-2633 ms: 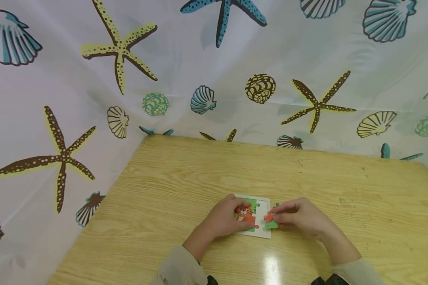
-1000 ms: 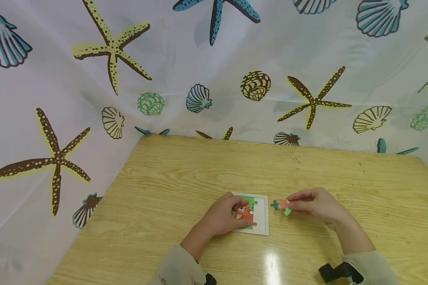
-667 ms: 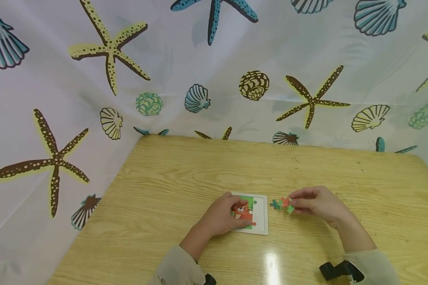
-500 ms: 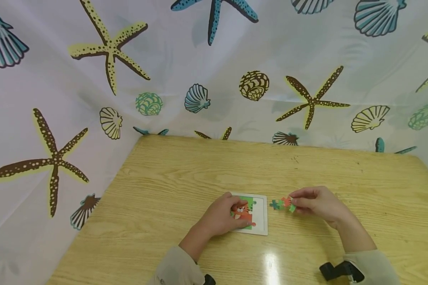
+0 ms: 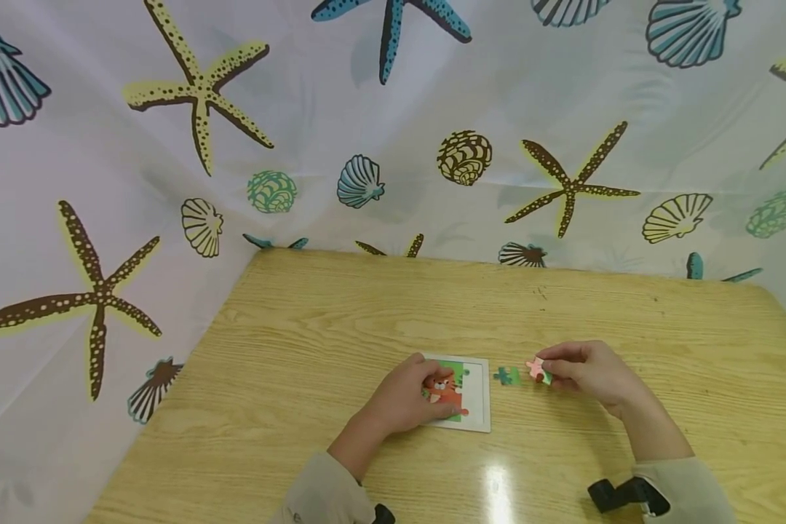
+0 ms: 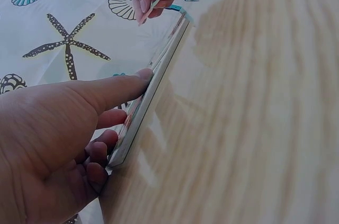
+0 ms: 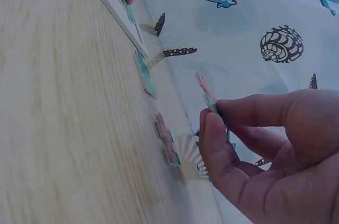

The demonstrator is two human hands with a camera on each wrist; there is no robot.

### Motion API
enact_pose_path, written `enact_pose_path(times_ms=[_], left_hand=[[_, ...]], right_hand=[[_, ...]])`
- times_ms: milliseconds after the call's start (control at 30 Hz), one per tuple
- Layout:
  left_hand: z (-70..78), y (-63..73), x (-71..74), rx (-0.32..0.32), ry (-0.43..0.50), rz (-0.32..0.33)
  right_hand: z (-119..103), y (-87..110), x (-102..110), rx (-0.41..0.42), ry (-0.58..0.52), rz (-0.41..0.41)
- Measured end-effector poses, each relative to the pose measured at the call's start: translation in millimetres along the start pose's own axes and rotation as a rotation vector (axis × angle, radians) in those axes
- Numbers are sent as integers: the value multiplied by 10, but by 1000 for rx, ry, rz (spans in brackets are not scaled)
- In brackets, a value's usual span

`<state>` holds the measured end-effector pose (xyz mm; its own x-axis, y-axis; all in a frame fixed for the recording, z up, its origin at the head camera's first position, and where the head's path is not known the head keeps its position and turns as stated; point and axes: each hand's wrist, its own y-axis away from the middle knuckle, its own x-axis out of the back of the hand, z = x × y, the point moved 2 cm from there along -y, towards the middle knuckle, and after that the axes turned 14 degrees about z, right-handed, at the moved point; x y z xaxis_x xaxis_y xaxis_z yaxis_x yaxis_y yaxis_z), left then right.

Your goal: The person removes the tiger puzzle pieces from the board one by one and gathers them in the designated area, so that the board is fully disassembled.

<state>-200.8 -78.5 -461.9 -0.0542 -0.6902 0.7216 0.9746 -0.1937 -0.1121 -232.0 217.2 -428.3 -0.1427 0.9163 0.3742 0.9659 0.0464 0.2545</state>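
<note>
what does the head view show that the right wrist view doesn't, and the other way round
Only the head view: the animal's face on the puzzle board, plus the left sleeve and right sleeve.

Only the right wrist view, clearly: a pinkish piece lying on the table below the held piece; from the head I can't make it out separately.

Both: the right hand pinching the held piece, the left hand at the board, a green piece on the table, and the shell-print cloth.

Head view looks down; close-up wrist views share the board (image 5: 475,393).
</note>
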Motion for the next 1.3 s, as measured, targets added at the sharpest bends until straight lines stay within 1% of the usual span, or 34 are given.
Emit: enact_pose_path(times_ms=[400,667,967,1033,1300], left_hand=[[4,-3,-5,-14,-4,10],[-1,-9,-3,-4,2,6],[-2,-13,-7,-8,-3,7],[-4,-17,-11,-8,0,7],[0,-12,-15,-8,1,9]], right_hand=[[1,20,94,3,53,36],[18,20,171,8,91,53],[27,19,255,-18,91,68],[33,19,276,-11,93,72],[37,31,351,-1,131,118]])
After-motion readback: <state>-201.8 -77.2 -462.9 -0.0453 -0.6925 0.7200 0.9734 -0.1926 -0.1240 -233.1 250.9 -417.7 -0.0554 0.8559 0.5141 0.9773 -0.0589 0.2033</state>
